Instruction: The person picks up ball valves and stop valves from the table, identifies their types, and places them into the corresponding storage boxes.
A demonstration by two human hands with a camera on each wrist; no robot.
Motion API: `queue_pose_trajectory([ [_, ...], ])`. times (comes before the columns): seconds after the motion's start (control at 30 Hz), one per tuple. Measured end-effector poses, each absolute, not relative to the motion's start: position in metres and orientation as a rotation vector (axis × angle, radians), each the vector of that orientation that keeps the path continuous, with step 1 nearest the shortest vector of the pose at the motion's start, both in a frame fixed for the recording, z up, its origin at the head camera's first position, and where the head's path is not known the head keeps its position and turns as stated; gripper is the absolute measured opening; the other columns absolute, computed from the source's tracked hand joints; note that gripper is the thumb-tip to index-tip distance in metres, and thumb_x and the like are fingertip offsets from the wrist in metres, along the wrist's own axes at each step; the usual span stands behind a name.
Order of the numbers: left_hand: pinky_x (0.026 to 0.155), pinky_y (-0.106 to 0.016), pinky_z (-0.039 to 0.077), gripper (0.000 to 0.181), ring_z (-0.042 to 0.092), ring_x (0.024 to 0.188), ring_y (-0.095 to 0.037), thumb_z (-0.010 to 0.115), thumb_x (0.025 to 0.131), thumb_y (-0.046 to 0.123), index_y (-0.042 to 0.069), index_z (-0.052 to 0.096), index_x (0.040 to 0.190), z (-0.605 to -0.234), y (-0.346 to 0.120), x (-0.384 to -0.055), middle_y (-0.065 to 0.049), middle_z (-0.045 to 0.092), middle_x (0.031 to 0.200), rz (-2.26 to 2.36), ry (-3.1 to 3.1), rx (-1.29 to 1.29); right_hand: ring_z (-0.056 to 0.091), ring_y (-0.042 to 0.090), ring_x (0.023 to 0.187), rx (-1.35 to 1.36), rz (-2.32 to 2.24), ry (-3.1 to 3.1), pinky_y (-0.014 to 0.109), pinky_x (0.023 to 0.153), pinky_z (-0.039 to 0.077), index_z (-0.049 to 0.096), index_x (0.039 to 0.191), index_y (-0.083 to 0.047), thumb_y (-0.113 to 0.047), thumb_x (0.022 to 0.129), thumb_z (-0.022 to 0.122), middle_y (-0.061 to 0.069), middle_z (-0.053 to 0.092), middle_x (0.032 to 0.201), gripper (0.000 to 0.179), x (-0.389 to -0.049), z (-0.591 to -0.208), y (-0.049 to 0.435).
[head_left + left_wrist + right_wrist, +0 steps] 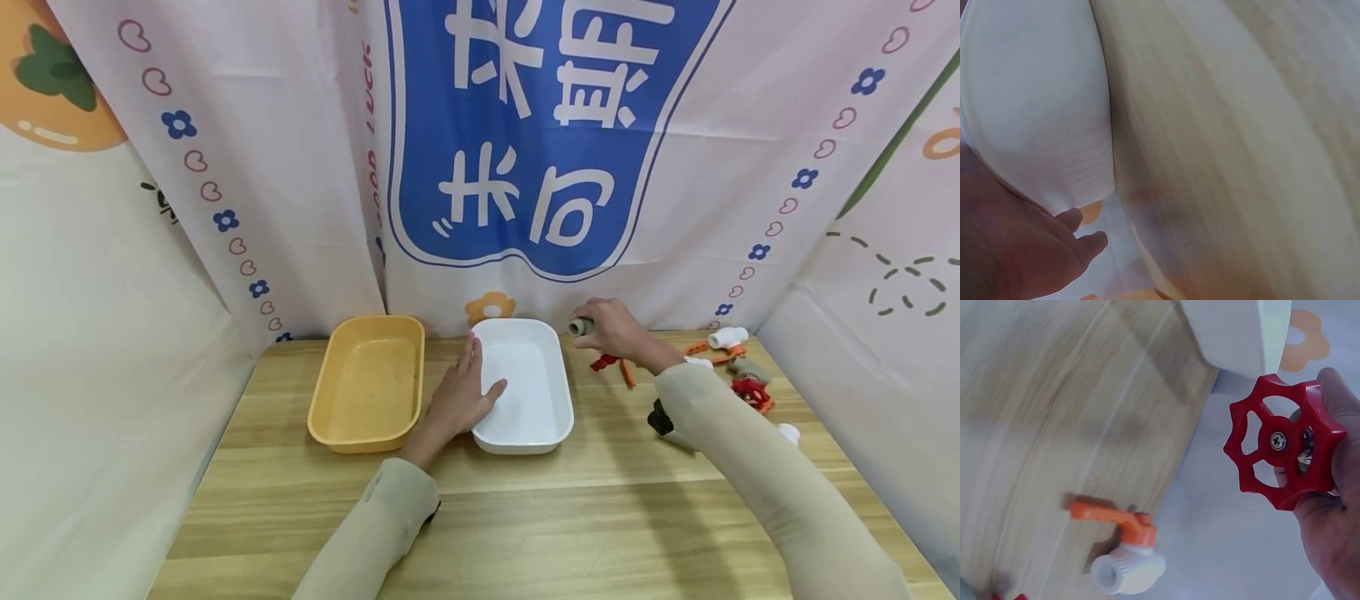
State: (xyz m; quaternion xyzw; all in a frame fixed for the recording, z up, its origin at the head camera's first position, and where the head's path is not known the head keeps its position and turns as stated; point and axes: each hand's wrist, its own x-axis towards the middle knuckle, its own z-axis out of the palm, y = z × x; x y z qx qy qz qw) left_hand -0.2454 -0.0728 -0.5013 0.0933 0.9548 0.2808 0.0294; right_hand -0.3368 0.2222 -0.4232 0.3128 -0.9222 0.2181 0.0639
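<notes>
My right hand (611, 327) grips a valve with a grey body (580, 326) and a red handwheel (1282, 442), held up to the right of the white tray. The handwheel's spokes and centre screw face the right wrist camera; the hand hides part of the body. My left hand (459, 393) rests at the left side of the white tray (522, 446), fingers lying fairly straight along its rim and thumb over the inside. In the left wrist view, the fingertips (1092, 242) show past the tray's outer wall.
A yellow tray (367, 446) stands left of the white one. On the table's right lie white valves with orange handles (727, 337), a grey valve (750, 370), a red handwheel (750, 390) and a black-ended piece (661, 417). A white valve (1129, 572) with an orange lever lies below the right hand.
</notes>
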Motion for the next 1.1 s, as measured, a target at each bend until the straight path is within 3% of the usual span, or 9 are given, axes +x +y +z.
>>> queue_pose_trajectory([
  [0.43,0.132,-0.053,0.013,0.074,0.007,0.165,-0.029,0.026,0.114,0.047,0.01,-0.004,0.17,-0.502,-0.074,-0.249,-0.003,-0.013,0.179,0.889,2.887,0.288,0.061,0.023,0.079,0.925,0.639,-2.803,0.033,0.068,0.056,0.081,0.101,-0.002,-0.008,0.08,0.086,0.01,0.073,0.091,0.023,-0.338,-0.412,0.194],
  [1.1,0.132,-0.053,0.014,0.069,0.006,0.165,-0.028,0.027,0.115,0.037,0.007,-0.002,0.17,-0.5,-0.074,-0.245,-0.005,-0.01,0.179,0.888,2.907,0.296,0.058,0.02,0.074,1.039,0.594,-2.805,0.028,0.065,0.049,0.082,0.097,-0.005,-0.011,0.079,0.084,0.005,0.071,0.082,0.02,-0.344,-0.41,0.149],
])
